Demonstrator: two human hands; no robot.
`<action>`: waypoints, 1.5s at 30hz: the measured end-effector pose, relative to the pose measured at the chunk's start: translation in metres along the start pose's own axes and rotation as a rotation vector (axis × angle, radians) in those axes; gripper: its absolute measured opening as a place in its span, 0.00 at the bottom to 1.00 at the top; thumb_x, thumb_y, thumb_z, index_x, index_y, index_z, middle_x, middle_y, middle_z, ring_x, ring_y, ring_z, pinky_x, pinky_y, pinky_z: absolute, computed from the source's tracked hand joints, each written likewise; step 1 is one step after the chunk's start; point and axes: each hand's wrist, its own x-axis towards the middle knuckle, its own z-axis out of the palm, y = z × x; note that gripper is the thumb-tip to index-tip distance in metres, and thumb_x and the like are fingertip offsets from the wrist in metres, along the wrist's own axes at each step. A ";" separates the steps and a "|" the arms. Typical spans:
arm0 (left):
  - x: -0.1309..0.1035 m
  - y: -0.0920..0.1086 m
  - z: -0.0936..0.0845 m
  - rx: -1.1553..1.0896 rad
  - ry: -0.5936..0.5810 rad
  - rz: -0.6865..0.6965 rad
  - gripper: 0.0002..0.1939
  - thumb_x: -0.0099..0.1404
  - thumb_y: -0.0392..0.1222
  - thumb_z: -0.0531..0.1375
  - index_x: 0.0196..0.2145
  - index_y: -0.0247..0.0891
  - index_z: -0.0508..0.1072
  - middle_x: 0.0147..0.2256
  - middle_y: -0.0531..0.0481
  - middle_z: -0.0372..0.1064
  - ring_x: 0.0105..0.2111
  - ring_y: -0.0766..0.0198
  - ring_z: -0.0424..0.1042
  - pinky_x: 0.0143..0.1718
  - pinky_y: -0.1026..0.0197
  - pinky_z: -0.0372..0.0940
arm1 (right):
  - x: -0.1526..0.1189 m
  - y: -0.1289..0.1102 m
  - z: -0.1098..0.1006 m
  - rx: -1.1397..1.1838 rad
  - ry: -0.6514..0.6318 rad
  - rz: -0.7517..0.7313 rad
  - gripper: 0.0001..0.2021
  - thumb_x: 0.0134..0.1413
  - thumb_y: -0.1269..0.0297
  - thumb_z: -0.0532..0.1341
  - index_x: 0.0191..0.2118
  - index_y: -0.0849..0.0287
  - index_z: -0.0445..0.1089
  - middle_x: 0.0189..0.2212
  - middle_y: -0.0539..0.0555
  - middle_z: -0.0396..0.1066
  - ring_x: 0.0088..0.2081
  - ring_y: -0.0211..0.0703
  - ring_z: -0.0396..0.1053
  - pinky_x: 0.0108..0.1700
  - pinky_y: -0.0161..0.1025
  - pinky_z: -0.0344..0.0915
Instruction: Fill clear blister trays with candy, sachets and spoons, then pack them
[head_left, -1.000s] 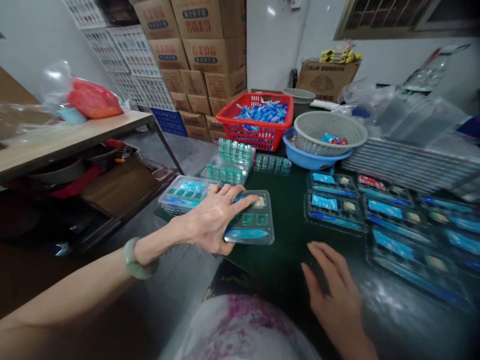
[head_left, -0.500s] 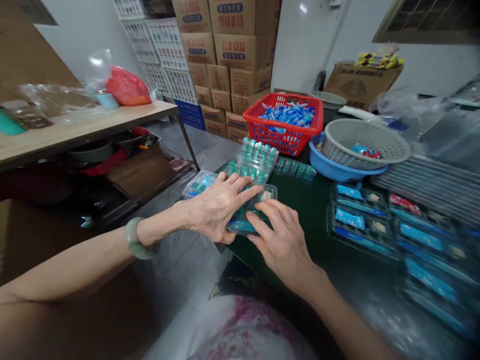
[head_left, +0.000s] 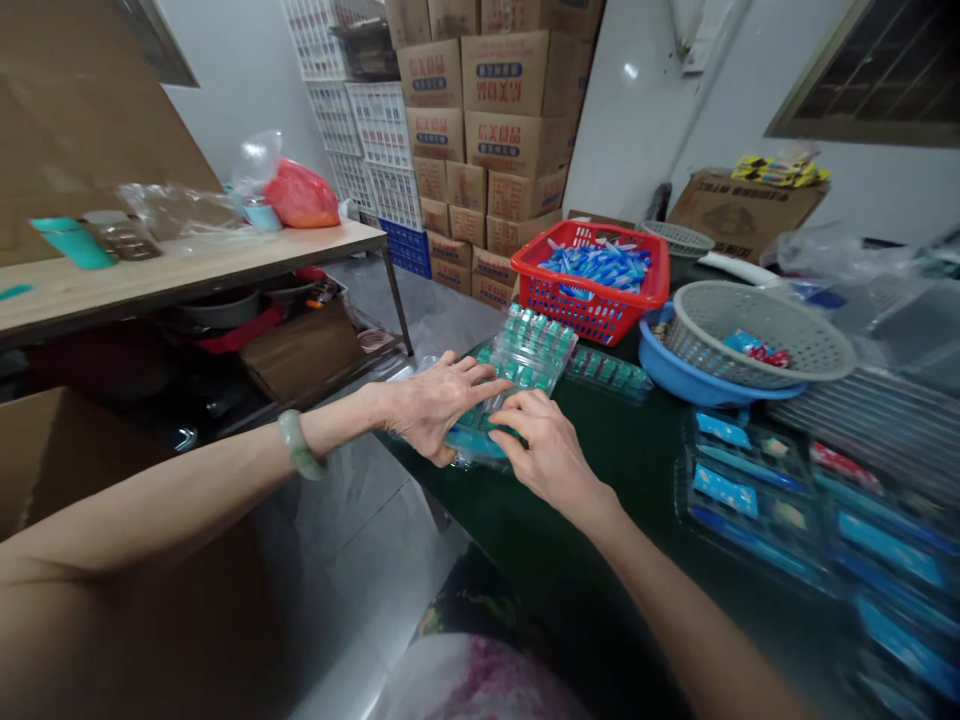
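Note:
A clear plastic tray [head_left: 474, 441] with a blue strip along its near side and green pieces inside lies at the table's corner, largely covered by my hands. My left hand [head_left: 427, 408], a jade-coloured bangle on its wrist, spans it from the left, fingers across the top and thumb at the near edge. At the right side, my right hand [head_left: 547, 450] has its fingers curled and pressed together on the tray; its fingertips partly hide what they pinch. Just beyond are clear trays of green pieces [head_left: 536, 345] and another such tray [head_left: 609, 374].
A red basket [head_left: 592, 315] of blue-wrapped items stands behind the trays. To its right, a grey colander [head_left: 810, 340] sits in a blue basin [head_left: 720, 385]. Filled clear packs [head_left: 750, 500] lie at right. A wooden table [head_left: 300, 248] and stacked cartons [head_left: 499, 145] are farther back.
The view has shifted, so the surroundings sit lower and farther right. My hands and the tray have moved left relative to the green trays. My right fingers are now drawn closer together.

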 end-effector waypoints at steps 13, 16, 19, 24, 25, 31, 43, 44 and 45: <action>-0.011 -0.034 0.031 -0.147 -0.121 -0.127 0.48 0.40 0.40 0.62 0.60 0.40 0.50 0.61 0.34 0.44 0.61 0.39 0.39 0.52 0.32 0.40 | 0.032 0.009 0.039 -0.084 -0.094 0.119 0.09 0.55 0.72 0.50 0.27 0.59 0.64 0.30 0.53 0.66 0.34 0.41 0.61 0.38 0.37 0.56; -0.022 -0.036 0.041 -0.166 -0.018 -0.120 0.47 0.44 0.43 0.63 0.60 0.37 0.49 0.61 0.33 0.43 0.61 0.39 0.36 0.53 0.32 0.39 | 0.032 0.012 0.042 0.065 -0.046 0.143 0.09 0.55 0.72 0.49 0.26 0.58 0.61 0.28 0.53 0.65 0.34 0.41 0.61 0.38 0.37 0.56; -0.031 -0.039 0.047 -0.183 0.142 -0.067 0.42 0.47 0.46 0.64 0.58 0.34 0.55 0.59 0.33 0.47 0.61 0.41 0.40 0.55 0.37 0.43 | 0.031 0.018 0.043 0.346 0.020 0.217 0.07 0.55 0.69 0.50 0.27 0.58 0.60 0.26 0.50 0.63 0.30 0.38 0.60 0.35 0.35 0.57; -0.038 -0.042 0.048 -0.244 0.228 0.063 0.24 0.53 0.47 0.63 0.47 0.38 0.69 0.54 0.37 0.56 0.55 0.47 0.54 0.53 0.44 0.51 | 0.025 0.027 0.049 0.701 0.157 0.391 0.07 0.55 0.63 0.53 0.29 0.59 0.62 0.25 0.48 0.62 0.29 0.37 0.62 0.34 0.34 0.58; -0.039 -0.043 0.048 -0.253 0.197 0.076 0.22 0.55 0.45 0.63 0.47 0.39 0.69 0.54 0.38 0.57 0.54 0.48 0.56 0.53 0.45 0.52 | 0.024 0.028 0.051 0.741 0.172 0.418 0.07 0.55 0.62 0.53 0.30 0.59 0.63 0.25 0.48 0.63 0.30 0.37 0.62 0.35 0.34 0.58; -0.045 -0.049 0.044 -0.283 0.157 0.072 0.22 0.55 0.42 0.63 0.49 0.40 0.69 0.54 0.39 0.58 0.52 0.48 0.59 0.51 0.45 0.56 | 0.021 0.018 0.053 0.891 0.219 0.495 0.07 0.53 0.61 0.55 0.29 0.59 0.64 0.26 0.48 0.63 0.31 0.37 0.63 0.37 0.35 0.58; -0.018 0.017 0.013 -0.232 0.513 0.253 0.19 0.60 0.37 0.60 0.48 0.29 0.66 0.40 0.38 0.70 0.41 0.58 0.69 0.41 0.59 0.66 | -0.008 -0.021 0.024 1.586 0.011 0.737 0.05 0.50 0.67 0.58 0.30 0.63 0.67 0.23 0.50 0.64 0.24 0.33 0.59 0.27 0.33 0.54; -0.017 0.019 0.011 -0.240 0.499 0.245 0.17 0.60 0.38 0.60 0.47 0.29 0.67 0.39 0.38 0.70 0.40 0.58 0.70 0.39 0.60 0.66 | -0.008 -0.021 0.024 1.610 0.003 0.750 0.05 0.50 0.67 0.58 0.30 0.63 0.68 0.23 0.50 0.63 0.24 0.33 0.60 0.26 0.33 0.54; -0.015 0.020 0.010 -0.259 0.469 0.229 0.16 0.60 0.39 0.59 0.46 0.30 0.68 0.38 0.39 0.70 0.39 0.58 0.70 0.38 0.60 0.66 | -0.008 -0.020 0.023 1.632 0.000 0.757 0.05 0.50 0.67 0.58 0.30 0.63 0.68 0.24 0.51 0.63 0.25 0.33 0.60 0.26 0.33 0.54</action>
